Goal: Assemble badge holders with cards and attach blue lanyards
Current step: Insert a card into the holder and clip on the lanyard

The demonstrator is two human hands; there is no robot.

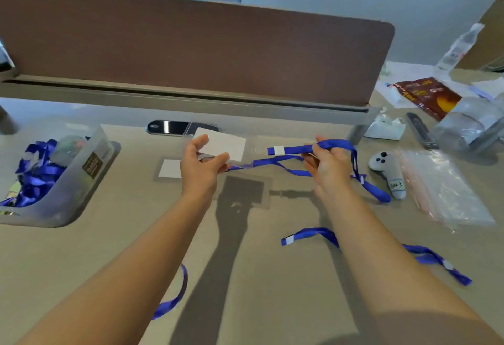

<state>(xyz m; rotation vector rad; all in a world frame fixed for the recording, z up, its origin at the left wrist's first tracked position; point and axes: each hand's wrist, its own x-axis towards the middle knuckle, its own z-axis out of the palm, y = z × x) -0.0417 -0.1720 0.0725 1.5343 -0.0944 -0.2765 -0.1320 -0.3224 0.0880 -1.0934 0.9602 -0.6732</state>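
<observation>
My left hand (203,164) holds up a clear badge holder with a white card (223,144) inside, above the desk's middle. My right hand (328,163) grips a blue lanyard (300,148) whose strap runs from the holder's edge and loops down to the right. A second holder with a white card (169,169) lies flat on the desk behind my left hand. Two more blue lanyards lie near me: one (311,234) under my right forearm, another (174,299) beside my left forearm.
A clear bin (81,181) full of blue lanyards stands at the left. A grey controller (387,170), clear plastic bags (441,189), a red packet (428,96) and a water bottle (458,47) crowd the right. A brown divider panel (191,50) closes the back.
</observation>
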